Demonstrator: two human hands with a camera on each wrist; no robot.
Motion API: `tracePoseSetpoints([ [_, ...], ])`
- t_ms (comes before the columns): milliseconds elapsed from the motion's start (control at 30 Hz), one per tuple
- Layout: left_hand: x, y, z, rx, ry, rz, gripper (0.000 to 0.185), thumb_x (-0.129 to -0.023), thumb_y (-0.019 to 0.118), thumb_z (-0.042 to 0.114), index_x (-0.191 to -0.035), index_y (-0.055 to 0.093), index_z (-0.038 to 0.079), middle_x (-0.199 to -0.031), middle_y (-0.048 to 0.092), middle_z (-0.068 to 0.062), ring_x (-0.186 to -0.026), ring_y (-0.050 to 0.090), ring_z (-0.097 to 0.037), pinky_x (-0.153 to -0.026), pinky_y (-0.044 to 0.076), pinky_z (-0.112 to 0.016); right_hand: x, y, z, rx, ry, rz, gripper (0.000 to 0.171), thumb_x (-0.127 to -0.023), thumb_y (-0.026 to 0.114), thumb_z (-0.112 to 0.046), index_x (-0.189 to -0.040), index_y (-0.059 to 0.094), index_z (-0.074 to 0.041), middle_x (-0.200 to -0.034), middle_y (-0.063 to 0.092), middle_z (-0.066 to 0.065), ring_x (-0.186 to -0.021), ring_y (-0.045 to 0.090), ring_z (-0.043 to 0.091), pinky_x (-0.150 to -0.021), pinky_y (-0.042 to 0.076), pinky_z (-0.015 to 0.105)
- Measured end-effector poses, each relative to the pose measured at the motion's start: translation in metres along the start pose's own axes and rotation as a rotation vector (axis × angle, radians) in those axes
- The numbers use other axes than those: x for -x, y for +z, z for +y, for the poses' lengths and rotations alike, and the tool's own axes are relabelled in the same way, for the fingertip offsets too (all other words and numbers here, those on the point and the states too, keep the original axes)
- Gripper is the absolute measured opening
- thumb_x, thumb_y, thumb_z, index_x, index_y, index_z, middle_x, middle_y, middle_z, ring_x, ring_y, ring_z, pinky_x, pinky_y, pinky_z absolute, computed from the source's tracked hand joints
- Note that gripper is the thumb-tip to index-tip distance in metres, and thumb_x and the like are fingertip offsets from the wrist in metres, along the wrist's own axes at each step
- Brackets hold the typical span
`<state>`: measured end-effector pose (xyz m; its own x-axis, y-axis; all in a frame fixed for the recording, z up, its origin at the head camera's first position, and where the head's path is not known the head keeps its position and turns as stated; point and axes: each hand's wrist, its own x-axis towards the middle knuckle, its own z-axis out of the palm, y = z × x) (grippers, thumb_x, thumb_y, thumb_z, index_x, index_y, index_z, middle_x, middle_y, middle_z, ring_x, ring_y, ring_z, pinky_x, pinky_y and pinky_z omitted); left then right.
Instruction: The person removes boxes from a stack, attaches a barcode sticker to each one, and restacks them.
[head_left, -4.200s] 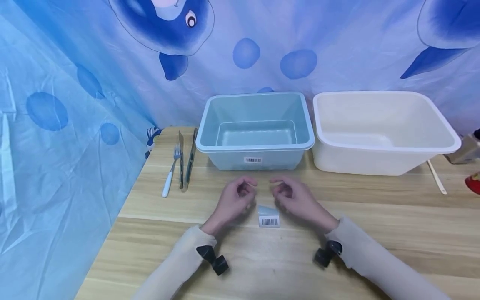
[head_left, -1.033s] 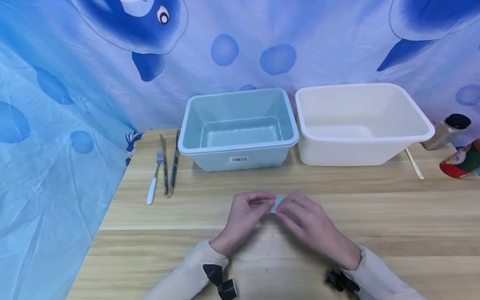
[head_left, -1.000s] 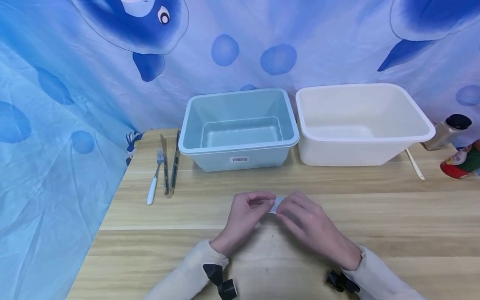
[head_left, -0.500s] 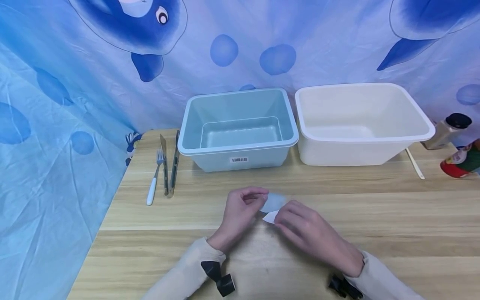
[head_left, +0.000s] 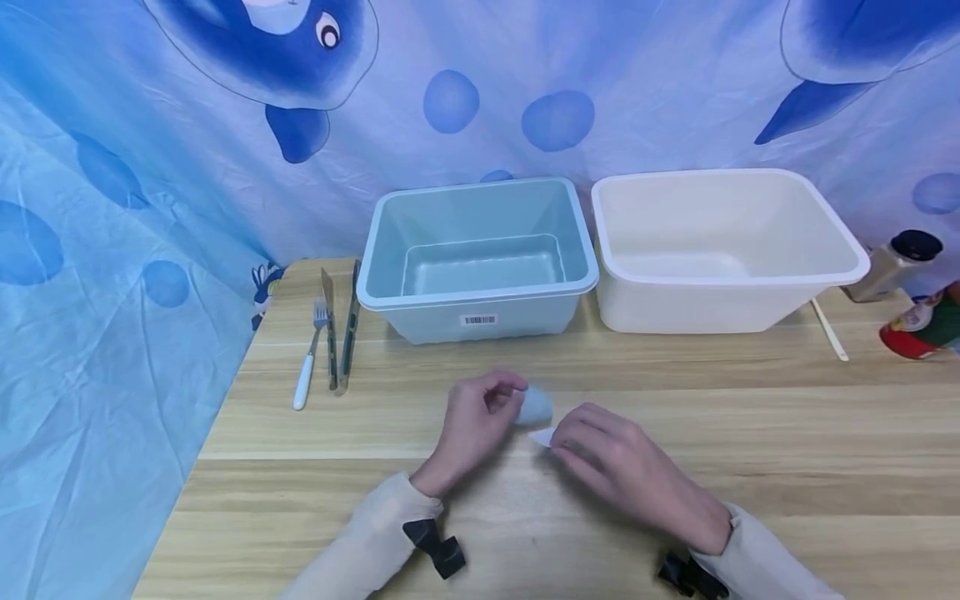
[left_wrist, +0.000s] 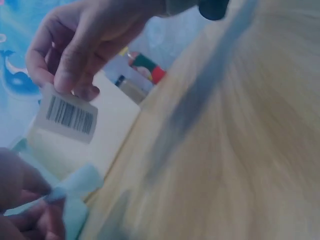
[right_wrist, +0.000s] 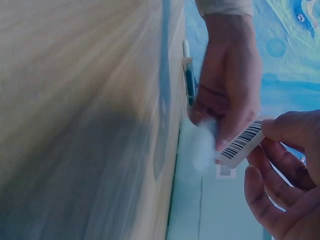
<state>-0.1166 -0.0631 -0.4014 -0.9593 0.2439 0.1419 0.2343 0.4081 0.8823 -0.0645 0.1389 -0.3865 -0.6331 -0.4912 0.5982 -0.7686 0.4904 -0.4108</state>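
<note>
White barcode label (right_wrist: 242, 144) pinched in your right hand (head_left: 618, 458), above the wooden worktop (head_left: 750, 442). Your left hand (head_left: 476, 421) pinches a curled pale-blue film (head_left: 534, 407) just beside it, in front of the light-blue bin (head_left: 480, 296).

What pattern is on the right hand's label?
The label has black barcode stripes on white, clearest in the right wrist view.

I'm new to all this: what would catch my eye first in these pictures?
Probably the blue cartoon backdrop hanging behind the table. In front of it stand a pale-blue tub and, to its right, a white tub. Nearer the viewer, over the table, the right hand pinches a barcode label and the left hand a bluish film.
</note>
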Motion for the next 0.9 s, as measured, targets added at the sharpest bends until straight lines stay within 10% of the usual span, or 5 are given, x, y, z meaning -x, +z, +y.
tracePoseSetpoints([
  [167, 0.003, -0.002, -0.008, -0.16, 0.025, -0.078, 0.013, -0.086, 0.067, 0.005, -0.097, 0.072, 0.007, -0.095, 0.073, -0.006, -0.069, 0.062, -0.011, -0.064, 0.051, -0.018, 0.002, -0.006, 0.006, -0.017, 0.05, 0.004, 0.015, -0.077, 0.076, -0.004, -0.086, 0.067, -0.012, -0.088, 0.067, -0.004, -0.08, 0.065, 0.008, -0.076, 0.054, 0.014],
  [400, -0.004, -0.015, -0.001, -0.213, 0.098, 0.011, 0.012, -0.082, 0.071, 0.004, -0.093, 0.073, 0.006, -0.114, 0.068, -0.013, -0.096, 0.065, -0.025, -0.069, 0.055, -0.03, 0.008, -0.014, 0.017, -0.07, 0.114, 0.023, 0.026, -0.07, 0.077, 0.006, -0.084, 0.067, -0.012, -0.084, 0.069, -0.005, -0.073, 0.063, 0.006, -0.066, 0.052, 0.012],
  [700, 0.001, 0.0, 0.022, -0.241, 0.53, -0.196, 0.017, -0.081, 0.076, 0.011, -0.098, 0.071, 0.01, -0.1, 0.069, 0.0, -0.096, 0.062, -0.013, -0.08, 0.053, -0.02, 0.008, -0.02, 0.019, -0.082, 0.139, 0.016, 0.028, -0.069, 0.076, 0.009, -0.085, 0.067, -0.012, -0.083, 0.069, -0.006, -0.071, 0.061, 0.003, -0.063, 0.05, 0.011],
  [900, 0.007, 0.014, 0.022, -0.257, 0.664, -0.206, 0.005, -0.085, 0.073, 0.01, -0.09, 0.07, 0.012, -0.089, 0.069, 0.004, -0.087, 0.061, -0.006, -0.078, 0.047, -0.01, 0.009, -0.021, 0.017, -0.084, 0.15, 0.006, 0.027, -0.071, 0.075, 0.007, -0.086, 0.067, -0.015, -0.084, 0.069, -0.007, -0.073, 0.061, 0.003, -0.064, 0.051, 0.014],
])
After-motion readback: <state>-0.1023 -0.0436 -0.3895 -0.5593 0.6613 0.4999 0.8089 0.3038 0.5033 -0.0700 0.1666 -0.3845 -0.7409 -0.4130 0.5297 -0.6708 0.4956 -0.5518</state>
